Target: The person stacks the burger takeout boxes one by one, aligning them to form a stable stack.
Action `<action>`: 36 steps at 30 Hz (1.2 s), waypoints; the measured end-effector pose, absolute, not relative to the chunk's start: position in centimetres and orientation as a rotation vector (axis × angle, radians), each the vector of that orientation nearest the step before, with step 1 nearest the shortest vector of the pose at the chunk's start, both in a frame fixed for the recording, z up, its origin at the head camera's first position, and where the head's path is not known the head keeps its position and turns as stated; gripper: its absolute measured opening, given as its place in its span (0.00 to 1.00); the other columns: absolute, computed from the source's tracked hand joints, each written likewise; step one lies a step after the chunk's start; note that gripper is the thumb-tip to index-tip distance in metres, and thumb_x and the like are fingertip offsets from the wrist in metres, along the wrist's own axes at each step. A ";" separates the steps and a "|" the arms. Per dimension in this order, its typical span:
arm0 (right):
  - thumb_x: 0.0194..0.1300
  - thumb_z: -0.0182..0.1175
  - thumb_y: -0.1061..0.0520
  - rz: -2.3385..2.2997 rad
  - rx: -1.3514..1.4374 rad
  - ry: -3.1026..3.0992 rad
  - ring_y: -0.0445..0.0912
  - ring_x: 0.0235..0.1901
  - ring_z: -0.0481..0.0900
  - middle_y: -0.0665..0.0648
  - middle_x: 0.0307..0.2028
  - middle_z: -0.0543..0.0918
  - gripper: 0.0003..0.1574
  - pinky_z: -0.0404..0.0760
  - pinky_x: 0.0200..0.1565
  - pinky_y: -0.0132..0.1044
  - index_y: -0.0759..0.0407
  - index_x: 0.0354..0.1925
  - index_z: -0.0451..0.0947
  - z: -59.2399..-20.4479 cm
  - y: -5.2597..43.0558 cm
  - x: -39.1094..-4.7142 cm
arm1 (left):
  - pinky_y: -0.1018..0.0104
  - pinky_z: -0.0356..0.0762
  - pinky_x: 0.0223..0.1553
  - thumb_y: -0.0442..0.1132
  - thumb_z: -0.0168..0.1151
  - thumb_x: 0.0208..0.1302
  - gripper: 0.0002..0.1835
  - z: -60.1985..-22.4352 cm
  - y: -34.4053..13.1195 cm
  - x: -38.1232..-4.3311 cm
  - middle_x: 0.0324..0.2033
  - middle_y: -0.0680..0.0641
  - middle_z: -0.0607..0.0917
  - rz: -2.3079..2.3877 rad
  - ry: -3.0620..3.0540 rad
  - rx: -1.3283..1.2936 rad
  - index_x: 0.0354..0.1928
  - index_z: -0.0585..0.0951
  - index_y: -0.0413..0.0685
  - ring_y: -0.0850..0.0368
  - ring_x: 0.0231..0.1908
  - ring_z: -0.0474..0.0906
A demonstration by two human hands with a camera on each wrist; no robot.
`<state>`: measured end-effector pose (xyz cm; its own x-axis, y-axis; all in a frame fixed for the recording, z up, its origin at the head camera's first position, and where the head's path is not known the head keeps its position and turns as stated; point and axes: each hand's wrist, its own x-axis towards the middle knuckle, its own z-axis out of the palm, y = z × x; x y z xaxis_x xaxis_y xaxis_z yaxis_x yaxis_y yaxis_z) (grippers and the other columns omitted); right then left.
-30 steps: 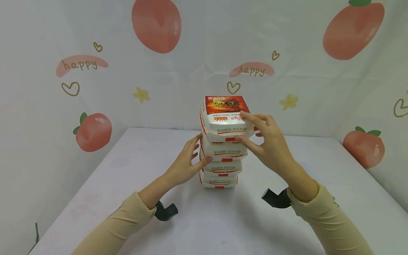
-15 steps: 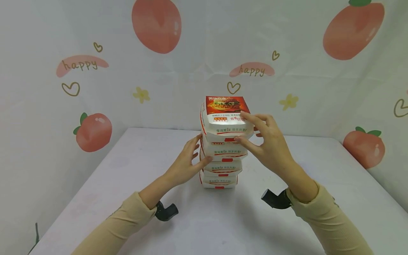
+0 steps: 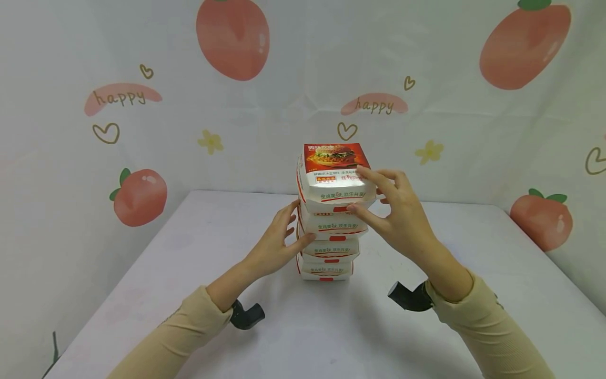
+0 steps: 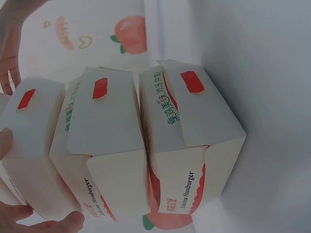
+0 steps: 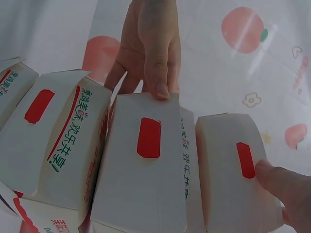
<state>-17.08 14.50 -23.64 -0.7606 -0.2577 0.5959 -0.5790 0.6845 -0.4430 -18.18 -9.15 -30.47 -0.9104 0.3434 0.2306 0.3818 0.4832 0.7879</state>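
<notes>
Several white and red hamburger boxes stand in a stack in the middle of the table in the head view. The top hamburger box [image 3: 333,158], with a burger picture on its lid, sits slightly turned on the others. My right hand [image 3: 402,213] grips its right front corner, thumb [image 5: 272,174] on the front face. My left hand [image 3: 270,245] rests against the left front corner of the second box [image 3: 337,223] from the top, thumb on its front and fairly straight fingers along its side. Below are the third box [image 3: 331,249] and the bottom box [image 3: 326,269].
A white table [image 3: 303,337] lies under the stack. Behind it hangs a pale cloth [image 3: 284,131] printed with fruit, hearts and flowers. Black wrist cameras, the left one [image 3: 247,316] and the right one [image 3: 409,296], stick out below the sleeves.
The top hamburger box has shifted very slightly left, and my right thumb with it. My left hand and the lower boxes stay where they were.
</notes>
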 end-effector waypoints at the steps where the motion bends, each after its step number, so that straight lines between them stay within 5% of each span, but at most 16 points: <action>1: 0.55 0.68 0.54 0.862 0.645 -2.399 0.53 0.51 0.70 0.62 0.56 0.67 0.40 0.79 0.46 0.47 0.47 0.65 0.65 -23.6 14.5 -17.1 | 0.49 0.66 0.65 0.48 0.58 0.64 0.42 -30.5 -9.2 -18.2 0.71 0.45 0.52 -1.435 -2.670 -0.653 0.73 0.46 0.51 0.41 0.69 0.56; 36: 0.55 0.68 0.54 0.829 0.670 -2.390 0.53 0.51 0.72 0.63 0.58 0.66 0.42 0.79 0.46 0.47 0.45 0.66 0.63 -23.7 14.9 -17.1 | 0.49 0.66 0.66 0.49 0.59 0.63 0.43 -30.2 -9.3 -17.9 0.71 0.46 0.51 -1.436 -2.681 -0.655 0.73 0.46 0.53 0.41 0.70 0.55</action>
